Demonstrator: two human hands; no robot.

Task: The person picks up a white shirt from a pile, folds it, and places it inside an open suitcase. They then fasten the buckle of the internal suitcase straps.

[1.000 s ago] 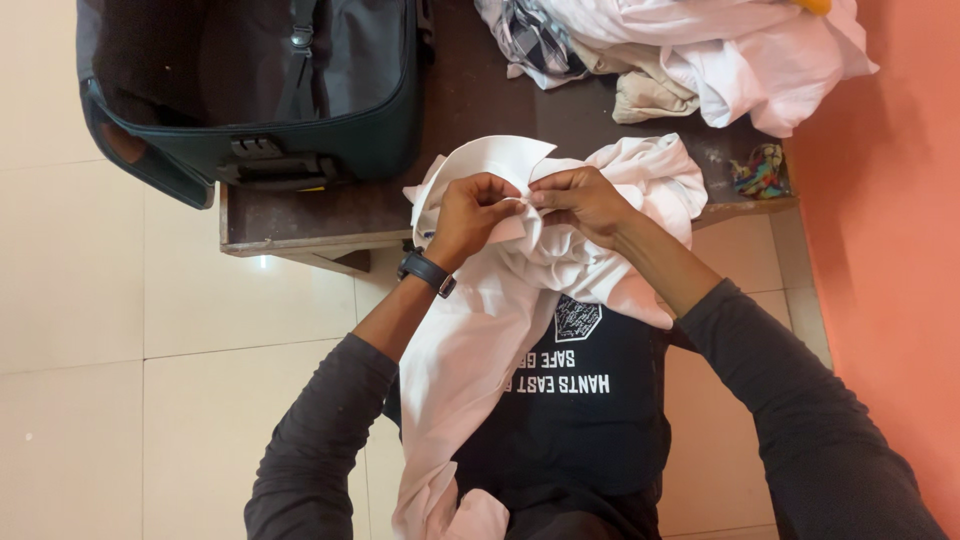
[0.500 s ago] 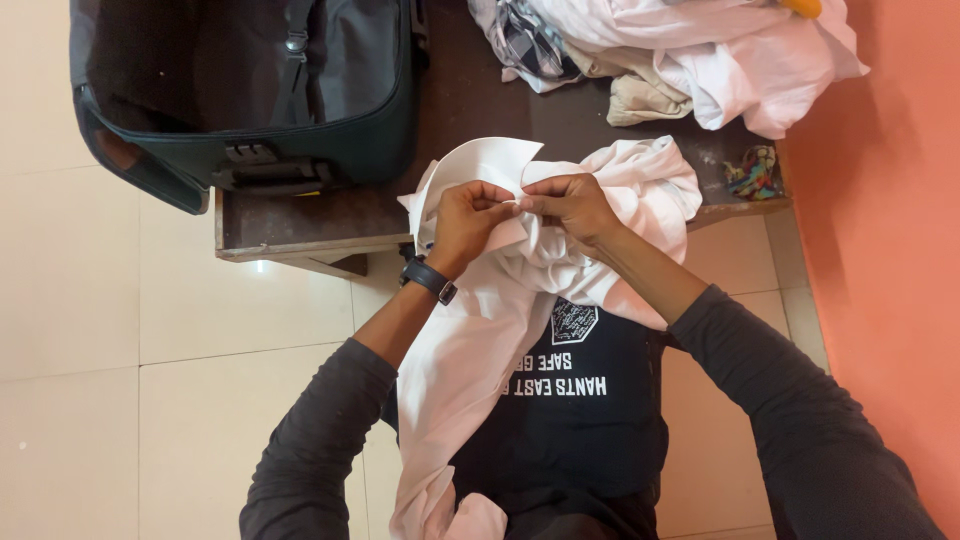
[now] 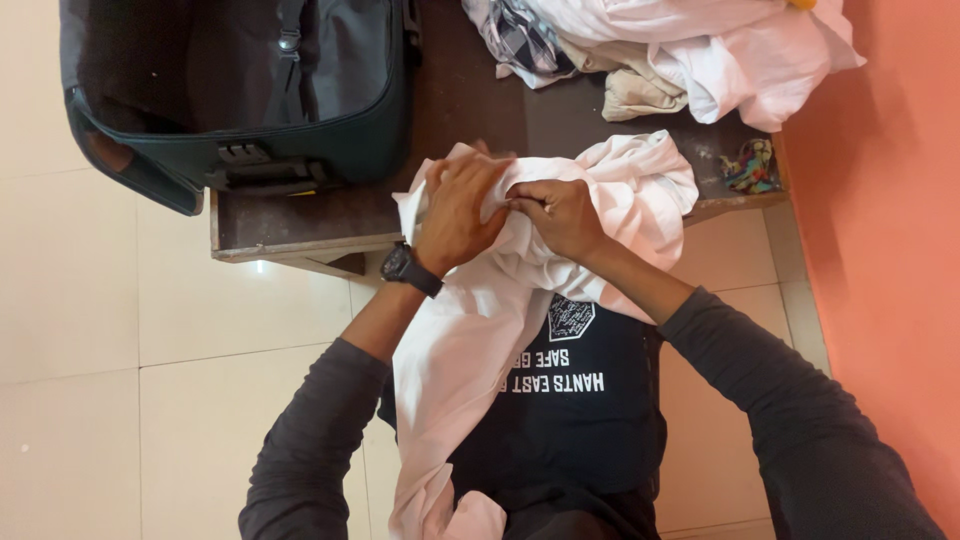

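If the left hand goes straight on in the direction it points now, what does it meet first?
The left hand points up and away across the white shirt it grips. Past the shirt's edge, it would probably meet the bare dark table first, then the pile of clothes; depth is unclear.

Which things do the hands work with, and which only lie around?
In use: left hand, right hand, both gripping white shirt.
Lying about: open dark suitcase, clothes pile, colourful small item, wooden table.

Both forearms reach toward twelve o'clock, dark sleeves pushed up. The left hand [image 3: 462,205], a black watch on its wrist, lies knuckles-up with fingers curled; the right hand [image 3: 556,215] touches it at three o'clock, fist closed
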